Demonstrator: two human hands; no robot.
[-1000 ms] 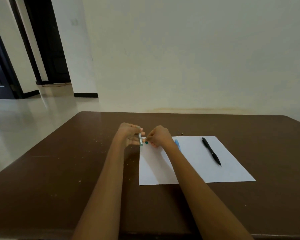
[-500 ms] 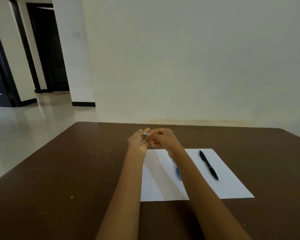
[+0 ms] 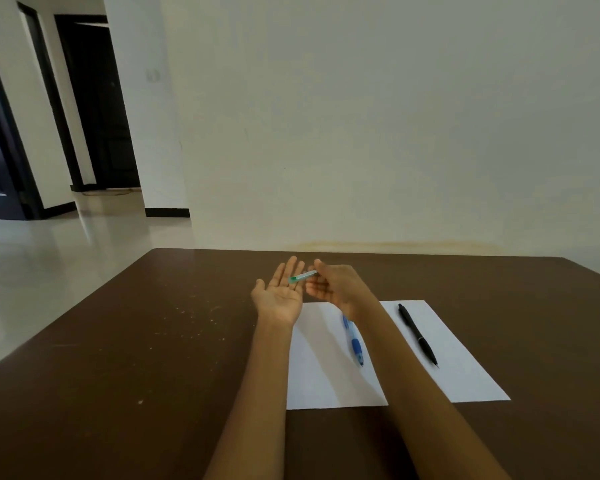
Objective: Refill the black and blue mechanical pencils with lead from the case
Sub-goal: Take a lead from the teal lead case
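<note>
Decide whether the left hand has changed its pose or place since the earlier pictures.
Yes. The left hand has opened palm-up and drawn left, off the white paper, under the lead case.

Both pencils (image 3: 353, 341) on paper (image 3: 465, 375), right of raised hands (image 3: 281, 292), on table (image 3: 118, 358).

Blue pencil (image 3: 355, 344) upper end hidden behind right forearm; lead too small to tell inside case (image 3: 302, 276).
</note>
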